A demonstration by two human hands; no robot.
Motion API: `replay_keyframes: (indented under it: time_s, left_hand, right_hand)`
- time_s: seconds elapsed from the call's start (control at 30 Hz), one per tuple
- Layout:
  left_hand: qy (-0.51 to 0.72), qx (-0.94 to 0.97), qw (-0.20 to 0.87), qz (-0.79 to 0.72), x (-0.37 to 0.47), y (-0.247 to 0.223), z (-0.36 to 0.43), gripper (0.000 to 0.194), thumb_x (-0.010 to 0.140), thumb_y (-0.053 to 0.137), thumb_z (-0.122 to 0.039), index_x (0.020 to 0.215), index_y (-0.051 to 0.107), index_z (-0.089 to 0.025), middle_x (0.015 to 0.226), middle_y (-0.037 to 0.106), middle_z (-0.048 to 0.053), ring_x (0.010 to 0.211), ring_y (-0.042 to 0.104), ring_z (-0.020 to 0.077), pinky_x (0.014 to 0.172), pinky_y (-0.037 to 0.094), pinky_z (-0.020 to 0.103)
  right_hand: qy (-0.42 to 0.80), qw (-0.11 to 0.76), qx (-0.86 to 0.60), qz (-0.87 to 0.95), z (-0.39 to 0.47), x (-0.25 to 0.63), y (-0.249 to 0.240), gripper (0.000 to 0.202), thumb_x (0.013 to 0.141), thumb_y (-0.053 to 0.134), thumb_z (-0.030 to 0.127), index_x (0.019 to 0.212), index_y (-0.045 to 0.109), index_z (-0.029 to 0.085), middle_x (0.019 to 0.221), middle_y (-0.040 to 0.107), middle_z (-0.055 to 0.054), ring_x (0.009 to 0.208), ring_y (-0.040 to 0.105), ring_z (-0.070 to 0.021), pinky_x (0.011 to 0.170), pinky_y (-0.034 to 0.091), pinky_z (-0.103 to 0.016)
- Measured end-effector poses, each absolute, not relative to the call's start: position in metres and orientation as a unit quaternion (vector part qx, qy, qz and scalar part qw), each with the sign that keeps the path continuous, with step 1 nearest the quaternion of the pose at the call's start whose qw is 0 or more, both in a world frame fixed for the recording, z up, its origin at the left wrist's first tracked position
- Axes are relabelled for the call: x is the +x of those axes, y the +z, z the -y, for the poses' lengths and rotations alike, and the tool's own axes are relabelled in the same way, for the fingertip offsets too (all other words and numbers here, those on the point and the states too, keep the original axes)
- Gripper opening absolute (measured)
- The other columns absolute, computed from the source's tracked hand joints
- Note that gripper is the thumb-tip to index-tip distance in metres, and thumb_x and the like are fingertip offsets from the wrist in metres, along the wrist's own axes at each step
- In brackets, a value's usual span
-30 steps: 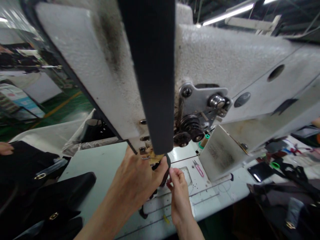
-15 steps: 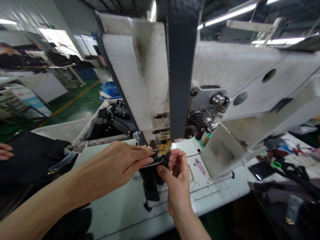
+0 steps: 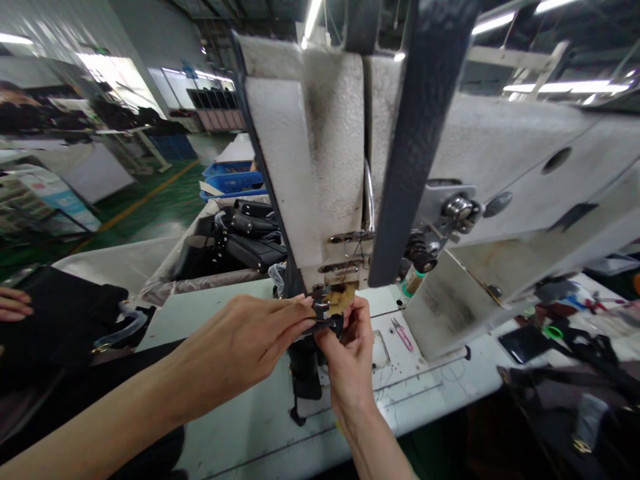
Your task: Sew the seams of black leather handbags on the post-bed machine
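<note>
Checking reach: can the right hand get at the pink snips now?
Likely yes: the pink snips lie uncovered to the right of the right hand, nothing visibly between, though it would first have to release the black piece.

A factory sewing workshop; a heavy sewing machine (image 3: 330, 153) stands on a pale worktop (image 3: 200, 357) with thread spool (image 3: 413, 284) and snips (image 3: 403, 336); black bags (image 3: 255, 248) lie heaped; strip lights (image 3: 311, 21) hang over a green, yellow-lined floor (image 3: 150, 230).

- Black workpiece (image 3: 304, 373): dark, plain surface; partly hidden, full outline unclear.
- Pose: upper edge raised, level with the sewing machine's (image 3: 330, 160) presser area; darker body extends below.
</note>
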State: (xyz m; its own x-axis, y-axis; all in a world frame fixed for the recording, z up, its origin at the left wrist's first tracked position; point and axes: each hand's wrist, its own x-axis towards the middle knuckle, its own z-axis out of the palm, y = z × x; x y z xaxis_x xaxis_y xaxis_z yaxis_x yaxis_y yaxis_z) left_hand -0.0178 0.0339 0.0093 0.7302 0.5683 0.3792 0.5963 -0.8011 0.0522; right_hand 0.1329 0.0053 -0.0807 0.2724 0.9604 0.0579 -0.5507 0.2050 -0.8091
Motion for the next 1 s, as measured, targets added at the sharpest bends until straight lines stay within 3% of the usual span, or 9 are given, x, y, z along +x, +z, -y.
replay_keyframes:
  time_s: [0.17, 0.3, 0.43, 0.63, 0.8, 1.0]
  left_hand:
    - [-0.195, -0.893, 0.023, 0.404, -0.021, 0.0, -0.018, 0.036, 0.097, 0.059, -0.046, 0.127, 0.063, -0.026, 0.125, 0.074, 0.003, 0.098, 0.076, 0.0217, 0.08, 0.063, 0.034]
    - [-0.229, -0.89, 0.038, 0.393, -0.019, -0.011, -0.011, 0.031, 0.099, 0.057, -0.038, 0.126, 0.063, -0.024, 0.131, 0.071, 0.003, 0.109, 0.073, 0.0191, 0.095, 0.061, 0.033]
    - [-0.238, -0.907, 0.092, 0.335, -0.017, -0.019, -0.011, 0.027, 0.097, 0.057, -0.021, 0.123, 0.061, -0.017, 0.133, 0.069, 0.006, 0.121, 0.067, 0.016, 0.107, 0.054, 0.028]
    - [-0.223, -0.917, 0.174, 0.282, -0.017, -0.023, -0.009, 0.036, 0.091, 0.046, 0.001, 0.121, 0.063, -0.011, 0.131, 0.069, 0.01, 0.127, 0.064, 0.0186, 0.108, 0.053, 0.028]
    - [-0.202, -0.921, 0.205, 0.264, -0.017, -0.018, -0.008, 0.041, 0.092, 0.044, 0.001, 0.126, 0.062, -0.012, 0.133, 0.068, 0.01, 0.129, 0.062, 0.0223, 0.101, 0.059, 0.033]
    - [-0.2, -0.935, 0.189, 0.223, -0.017, -0.004, -0.014, 0.039, 0.096, 0.043, -0.003, 0.126, 0.064, -0.015, 0.123, 0.072, 0.004, 0.128, 0.062, 0.016, 0.106, 0.055, 0.026]
  right_hand:
    - [0.535, 0.716, -0.339, 0.295, -0.004, 0.135, -0.077, 0.037, 0.072, 0.071, 0.011, 0.1, 0.051, 0.024, 0.088, 0.048, 0.005, 0.083, 0.043, -0.0138, 0.076, 0.036, -0.027]
    - [0.559, 0.706, -0.317, 0.297, 0.0, 0.141, -0.077, 0.037, 0.073, 0.075, 0.015, 0.1, 0.052, 0.025, 0.086, 0.047, 0.005, 0.082, 0.042, -0.0141, 0.075, 0.036, -0.027]
    - [0.597, 0.687, -0.316, 0.268, 0.006, 0.151, -0.083, 0.041, 0.072, 0.074, 0.019, 0.109, 0.059, 0.025, 0.091, 0.051, 0.003, 0.088, 0.045, -0.0152, 0.08, 0.038, -0.027]
    - [0.601, 0.683, -0.345, 0.23, 0.006, 0.158, -0.079, 0.027, 0.07, 0.076, 0.018, 0.094, 0.063, 0.022, 0.085, 0.054, 0.004, 0.08, 0.046, -0.0125, 0.074, 0.037, -0.024]
    - [0.582, 0.687, -0.367, 0.234, -0.003, 0.151, -0.071, 0.024, 0.067, 0.073, 0.015, 0.083, 0.057, 0.021, 0.077, 0.049, 0.006, 0.071, 0.042, -0.0112, 0.066, 0.033, -0.024]
    - [0.556, 0.695, -0.383, 0.246, -0.002, 0.147, -0.073, 0.023, 0.07, 0.074, 0.017, 0.081, 0.054, 0.02, 0.076, 0.048, 0.006, 0.07, 0.04, -0.0108, 0.066, 0.033, -0.024]
